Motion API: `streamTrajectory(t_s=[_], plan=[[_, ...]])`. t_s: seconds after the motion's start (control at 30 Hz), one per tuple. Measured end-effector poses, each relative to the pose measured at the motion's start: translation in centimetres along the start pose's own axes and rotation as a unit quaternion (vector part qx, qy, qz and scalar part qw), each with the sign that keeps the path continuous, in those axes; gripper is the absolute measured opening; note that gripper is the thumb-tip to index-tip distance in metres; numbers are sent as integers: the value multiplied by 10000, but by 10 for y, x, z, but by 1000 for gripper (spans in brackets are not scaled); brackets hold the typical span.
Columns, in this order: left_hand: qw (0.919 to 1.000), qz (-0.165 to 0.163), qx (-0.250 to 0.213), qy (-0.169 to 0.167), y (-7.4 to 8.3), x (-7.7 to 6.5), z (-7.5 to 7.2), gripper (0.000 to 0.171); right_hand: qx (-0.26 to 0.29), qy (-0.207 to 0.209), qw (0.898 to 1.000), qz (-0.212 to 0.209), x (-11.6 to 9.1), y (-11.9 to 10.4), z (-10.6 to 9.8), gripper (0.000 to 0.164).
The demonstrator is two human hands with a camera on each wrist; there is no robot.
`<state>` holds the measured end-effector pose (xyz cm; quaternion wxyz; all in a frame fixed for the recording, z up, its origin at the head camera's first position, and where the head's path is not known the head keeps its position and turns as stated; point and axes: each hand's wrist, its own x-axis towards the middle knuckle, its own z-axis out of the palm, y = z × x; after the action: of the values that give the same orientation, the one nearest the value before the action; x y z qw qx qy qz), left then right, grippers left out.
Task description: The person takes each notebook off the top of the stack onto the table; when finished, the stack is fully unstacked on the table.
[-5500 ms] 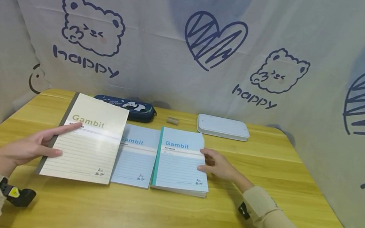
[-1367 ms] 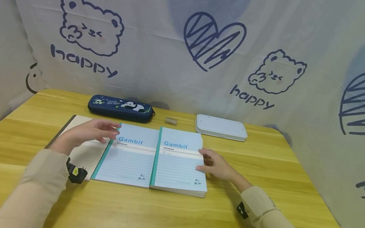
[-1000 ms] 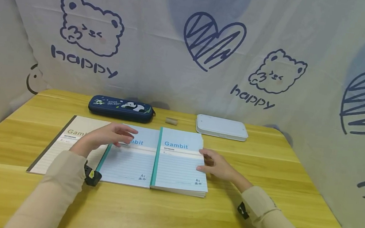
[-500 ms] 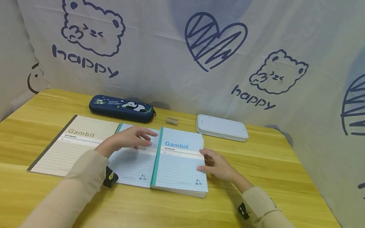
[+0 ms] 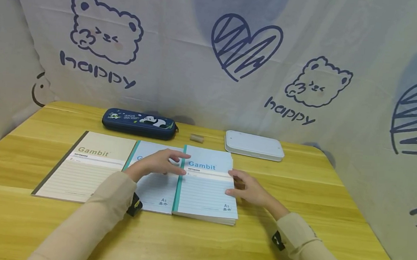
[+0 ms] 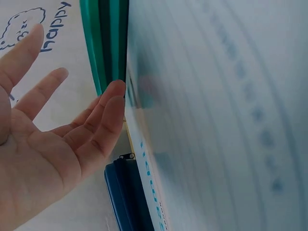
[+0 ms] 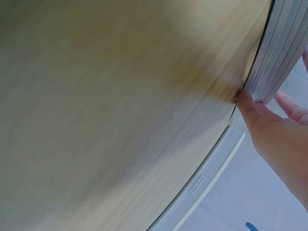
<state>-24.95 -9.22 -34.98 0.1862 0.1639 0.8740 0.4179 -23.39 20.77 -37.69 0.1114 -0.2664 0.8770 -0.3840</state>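
Nearest you, two beige sleeves (image 5: 89, 214) reach in over one wooden table (image 5: 189, 253), from 7 and 5 o'clock. Three lots of notebooks lie flat in a row: one cream notebook (image 5: 85, 172), one single blue notebook (image 5: 151, 193) and, at the 3 o'clock end, one pile of blue notebooks (image 5: 207, 195). The pile is more than one thick, but you can't count it surely. Its long axis runs 6 to 12, title at the 12 o'clock end, green spine (image 5: 178, 185) facing 9; the cream notebook leans toward 1.

Your left hand (image 5: 161, 162) is loosely spread over the single blue notebook, thumb and fingers apart, grasping nothing. Its fingertips come up to the pile's green spine — whether they touch, you can't tell. Your right hand (image 5: 251, 188) is at the pile's 3 o'clock edge, thumb and forefinger well parted, tips against the page edges, with no grip round them.

Farther off, taken from the pile, you have one dark blue pencil case (image 5: 133, 127) at 10, one small tan stub (image 5: 197, 138) just short of 12, and one white box (image 5: 254, 145) between 1 and 2. Behind hangs a pale printed cloth (image 5: 170, 59).
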Motion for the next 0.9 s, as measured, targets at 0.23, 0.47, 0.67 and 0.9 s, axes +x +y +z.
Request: streamTrajectory(t_s=[0.23,0.47,0.67,0.9], plan=[[9999,-80,95,-24,1,2,4,62,-27,4,10000,-14,0,0,0,62],[9992,-67,301,-246,1,6,7,67,-31,-7,10000,-33,0,-1,0,61],[9959,16,649,-636,3,5,8,73,-32,1,10000,-37,0,-1,0,61],[9909,140,1075,-801,6,2,11,77,-3,-7,10000,-22,1,0,0,62]])
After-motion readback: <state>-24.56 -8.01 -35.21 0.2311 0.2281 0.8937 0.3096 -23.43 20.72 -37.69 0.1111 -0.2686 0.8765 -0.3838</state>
